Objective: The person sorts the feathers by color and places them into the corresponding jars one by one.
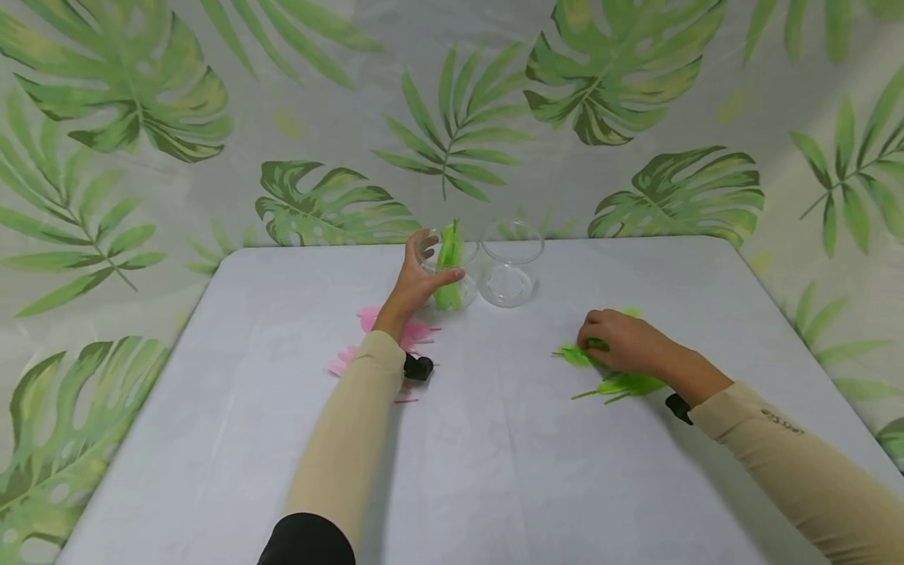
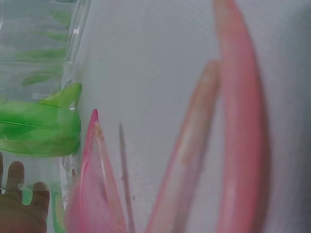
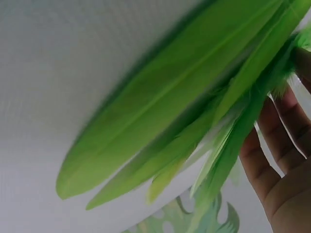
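At the far side of the table, my left hand [image 1: 415, 278] grips a clear plastic cup [image 1: 469, 286], thumb across its near side and fingers around the left. Green feathers [image 1: 448, 275] stand upright inside that cup. To the right, my right hand [image 1: 627, 344] is low over loose green feathers [image 1: 628, 384] on the table, its fingertips pinching a green feather [image 1: 575, 355]. The right wrist view shows several green feathers [image 3: 160, 104] beside the fingers; the exact pinch is partly hidden there. Pink feathers [image 1: 415, 333] lie under and beside my left forearm.
A second clear plastic cup [image 1: 508, 290] stands just right of the held one. The white-covered table [image 1: 508, 455] ends at its far edge against a leaf-patterned cloth [image 1: 480, 94].
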`<state>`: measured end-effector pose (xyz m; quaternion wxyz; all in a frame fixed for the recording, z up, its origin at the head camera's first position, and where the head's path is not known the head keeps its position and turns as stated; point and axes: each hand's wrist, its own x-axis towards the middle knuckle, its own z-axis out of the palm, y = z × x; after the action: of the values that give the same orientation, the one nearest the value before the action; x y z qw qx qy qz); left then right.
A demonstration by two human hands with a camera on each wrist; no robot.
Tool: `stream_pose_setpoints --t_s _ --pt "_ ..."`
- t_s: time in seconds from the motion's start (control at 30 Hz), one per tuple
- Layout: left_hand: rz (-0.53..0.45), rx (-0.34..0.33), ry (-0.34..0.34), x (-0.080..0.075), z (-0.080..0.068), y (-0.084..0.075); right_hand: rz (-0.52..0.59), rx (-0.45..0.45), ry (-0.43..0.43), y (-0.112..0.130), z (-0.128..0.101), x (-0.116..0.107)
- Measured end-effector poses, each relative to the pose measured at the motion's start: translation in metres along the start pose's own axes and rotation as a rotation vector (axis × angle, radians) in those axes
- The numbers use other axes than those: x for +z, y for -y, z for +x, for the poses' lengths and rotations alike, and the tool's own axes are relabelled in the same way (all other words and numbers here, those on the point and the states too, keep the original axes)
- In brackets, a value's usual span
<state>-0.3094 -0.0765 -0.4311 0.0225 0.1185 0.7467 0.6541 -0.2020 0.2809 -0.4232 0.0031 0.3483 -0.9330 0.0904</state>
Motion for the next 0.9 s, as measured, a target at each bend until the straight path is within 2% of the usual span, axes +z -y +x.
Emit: stream_pose_setpoints --t_s 0.2,0.33,0.57,0.63,0.73,0.9 --pt "-0.005 -0.013 0.006 0.000 -0.002 0.000 0.006 0.014 0.012 -0.001 -0.001 0.001" --pt "-0.015 0.002 0.002 0.001 -0.002 0.001 0.014 0.031 -0.014 0.000 -0.001 -0.005" --pt "-0.015 0.015 -0.005 0.002 -0.001 0.000 0.008 -0.029 -0.247 -0.006 0.000 -0.017" --pt "-0.013 0.011 -0.006 0.002 -0.001 -0.001 0.008 -0.043 -0.285 -0.008 0.000 -0.019" --pt "-0.012 0.003 -0.006 0.002 -0.002 -0.002 0.007 -0.060 -0.299 -0.010 0.000 -0.019" --pt "-0.014 0.004 -0.001 0.002 -0.002 -0.003 -0.011 -0.068 -0.269 -0.011 0.000 -0.018"
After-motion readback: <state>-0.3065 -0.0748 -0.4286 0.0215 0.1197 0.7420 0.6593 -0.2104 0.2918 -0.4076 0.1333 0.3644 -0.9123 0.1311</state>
